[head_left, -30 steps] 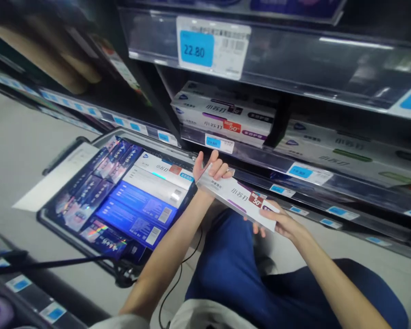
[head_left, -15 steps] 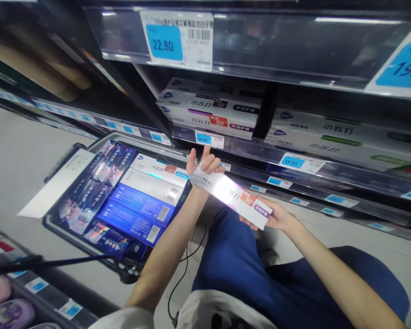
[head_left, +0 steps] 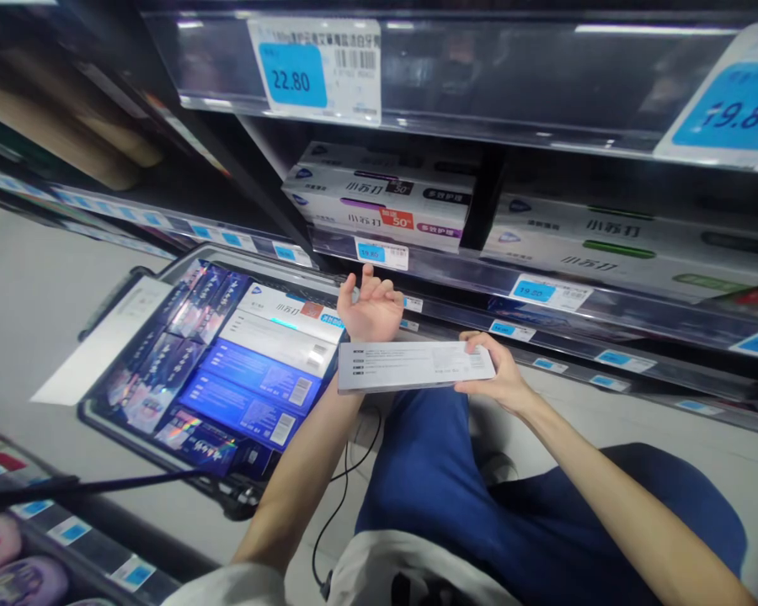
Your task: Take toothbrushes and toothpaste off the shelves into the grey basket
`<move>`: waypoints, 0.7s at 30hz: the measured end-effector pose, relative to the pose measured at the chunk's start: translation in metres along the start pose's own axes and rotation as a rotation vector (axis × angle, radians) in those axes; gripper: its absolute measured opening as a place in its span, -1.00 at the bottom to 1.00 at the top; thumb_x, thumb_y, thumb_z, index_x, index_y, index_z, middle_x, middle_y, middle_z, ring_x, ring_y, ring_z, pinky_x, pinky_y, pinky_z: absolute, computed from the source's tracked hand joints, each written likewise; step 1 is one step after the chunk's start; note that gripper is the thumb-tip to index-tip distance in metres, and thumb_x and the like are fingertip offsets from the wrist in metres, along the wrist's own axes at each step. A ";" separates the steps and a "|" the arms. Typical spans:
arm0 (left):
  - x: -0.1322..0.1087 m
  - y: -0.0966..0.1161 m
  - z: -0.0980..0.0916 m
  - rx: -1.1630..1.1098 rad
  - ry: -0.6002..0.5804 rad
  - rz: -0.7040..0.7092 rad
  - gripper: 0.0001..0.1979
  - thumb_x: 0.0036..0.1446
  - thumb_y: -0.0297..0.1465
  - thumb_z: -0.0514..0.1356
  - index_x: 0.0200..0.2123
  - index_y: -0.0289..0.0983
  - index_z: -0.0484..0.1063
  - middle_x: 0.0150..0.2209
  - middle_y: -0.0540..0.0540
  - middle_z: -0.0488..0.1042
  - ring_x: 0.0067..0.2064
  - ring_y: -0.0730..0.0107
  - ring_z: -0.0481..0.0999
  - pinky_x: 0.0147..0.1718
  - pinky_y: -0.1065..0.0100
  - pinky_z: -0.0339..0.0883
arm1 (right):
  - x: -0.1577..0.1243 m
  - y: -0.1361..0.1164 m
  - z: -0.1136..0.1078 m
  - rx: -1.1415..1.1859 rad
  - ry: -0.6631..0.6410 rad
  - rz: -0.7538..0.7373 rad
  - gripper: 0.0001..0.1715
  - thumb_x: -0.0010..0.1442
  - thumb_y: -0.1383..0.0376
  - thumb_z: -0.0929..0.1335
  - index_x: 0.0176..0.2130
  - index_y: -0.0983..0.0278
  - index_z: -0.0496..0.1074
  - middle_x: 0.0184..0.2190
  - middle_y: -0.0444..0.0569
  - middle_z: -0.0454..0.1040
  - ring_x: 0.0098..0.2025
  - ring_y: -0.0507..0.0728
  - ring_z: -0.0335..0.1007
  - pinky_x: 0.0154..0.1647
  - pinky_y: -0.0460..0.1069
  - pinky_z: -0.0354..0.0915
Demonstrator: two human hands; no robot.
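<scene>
A white toothpaste box (head_left: 413, 365) lies across the space above my lap, its face with fine print turned up. My right hand (head_left: 493, 370) grips its right end, thumb and fingers on opposite edges. Just beyond the box's left end, my left hand (head_left: 371, 310) is palm up with its fingers loosely curled and apart, holding nothing. Past that hand, similar white toothpaste boxes (head_left: 379, 202) with purple marks are stacked on the lower shelf, above a 19.80 price tag (head_left: 381, 253).
On the left stands a cart (head_left: 88, 412) with white, blue and dark purple boxes (head_left: 253, 370) in it. White boxes with green marks (head_left: 619, 244) fill the shelf at right. A shelf edge (head_left: 480, 93) juts out above. A black cable (head_left: 328, 522) lies on the floor.
The toothpaste box has been turned over, from its printed front to its fine-print side, and is now level. My left hand has let go of it and opened; my right hand keeps hold.
</scene>
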State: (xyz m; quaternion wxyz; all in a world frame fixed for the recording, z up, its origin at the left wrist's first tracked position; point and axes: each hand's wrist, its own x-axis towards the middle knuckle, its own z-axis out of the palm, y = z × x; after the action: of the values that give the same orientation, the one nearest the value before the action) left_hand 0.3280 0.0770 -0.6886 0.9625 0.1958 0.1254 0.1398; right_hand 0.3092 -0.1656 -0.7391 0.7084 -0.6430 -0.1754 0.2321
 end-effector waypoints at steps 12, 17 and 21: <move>-0.003 -0.001 0.001 0.044 0.063 -0.032 -0.64 0.38 -0.27 -0.06 -0.30 -0.23 0.47 -0.66 0.09 0.23 -0.54 0.53 0.36 -0.40 0.50 0.39 | 0.001 0.004 0.021 0.559 0.142 0.525 -0.48 0.06 0.05 0.52 -0.07 0.27 0.46 -0.26 -0.01 0.54 -0.35 0.04 0.48 -0.43 -0.13 0.40; -0.003 -0.002 0.005 0.049 0.082 -0.113 -0.68 0.34 -0.32 -0.02 -0.38 -0.25 0.45 -0.60 0.04 0.37 -0.42 0.46 0.52 -0.27 0.41 0.45 | 0.001 0.013 0.019 0.665 -0.009 0.851 -0.37 0.33 -0.13 0.21 -0.11 0.35 0.44 -0.51 0.02 0.52 -0.67 0.00 0.31 -0.74 -0.15 0.23; -0.001 -0.003 0.007 0.076 0.078 -0.152 -0.70 0.30 -0.36 -0.03 -0.39 -0.28 0.43 -0.56 0.03 0.43 -0.45 0.45 0.52 -0.27 0.35 0.47 | 0.001 0.012 0.016 0.644 -0.056 0.889 -0.35 0.35 -0.12 0.17 -0.04 0.36 0.44 -0.39 0.12 0.59 -0.56 0.08 0.48 -0.60 -0.09 0.42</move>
State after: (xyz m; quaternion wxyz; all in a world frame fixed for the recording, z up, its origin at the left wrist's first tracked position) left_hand 0.3300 0.0712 -0.6836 0.9565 0.2165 0.1827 0.0692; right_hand 0.3003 -0.1511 -0.7498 0.6981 -0.3995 0.1742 0.5681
